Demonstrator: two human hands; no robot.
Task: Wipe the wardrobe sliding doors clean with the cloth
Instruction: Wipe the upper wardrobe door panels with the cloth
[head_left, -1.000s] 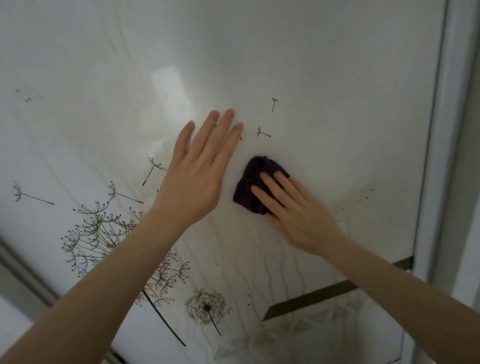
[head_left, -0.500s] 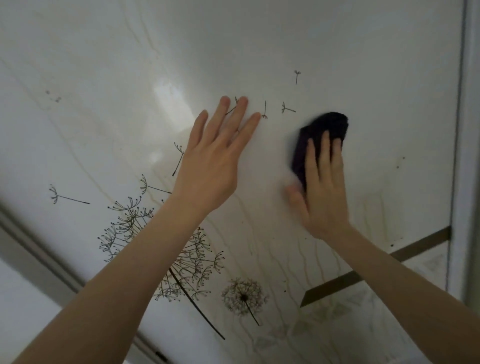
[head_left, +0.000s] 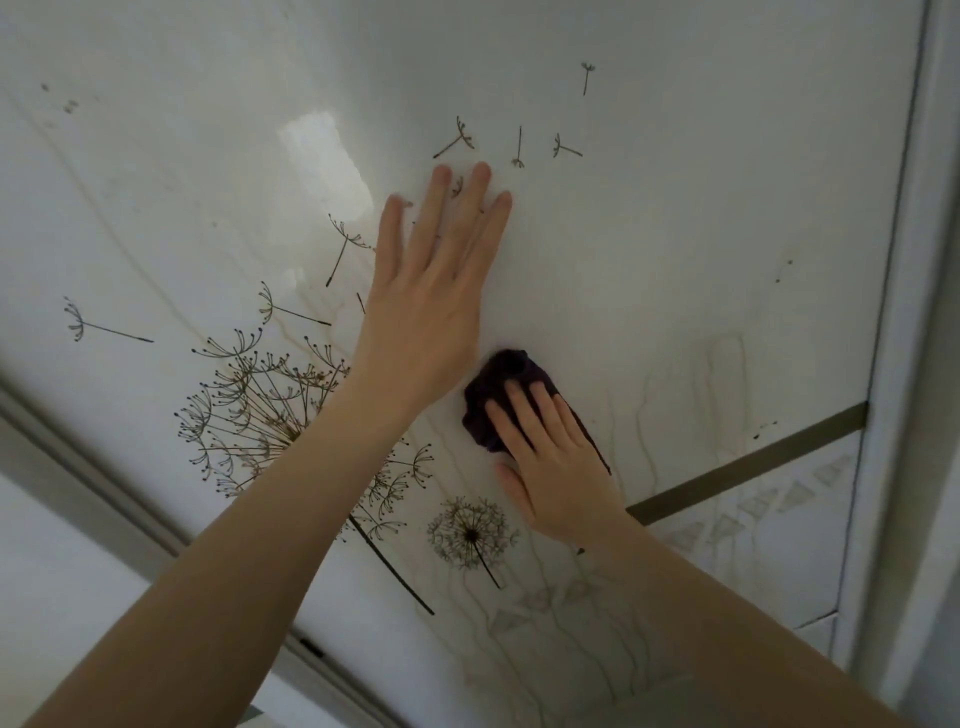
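A glossy white wardrobe sliding door (head_left: 675, 218) printed with dandelion drawings fills the view. My left hand (head_left: 431, 301) lies flat on it with straight fingers, just left of centre. My right hand (head_left: 556, 462) presses a dark purple cloth (head_left: 498, 384) against the door with straight fingers, just below and to the right of the left hand. Most of the cloth is under the fingers; its upper and left parts stick out.
Faint brownish drip streaks (head_left: 722, 374) run down the door to the right of the cloth. A dark horizontal strip (head_left: 753, 462) crosses the door at right. The pale door frame (head_left: 914, 312) runs along the right edge, and another rail (head_left: 93, 467) at lower left.
My right hand has slid the cloth down and to the left, from beside the left fingertips to below the left palm. The left hand stays flat on the door.
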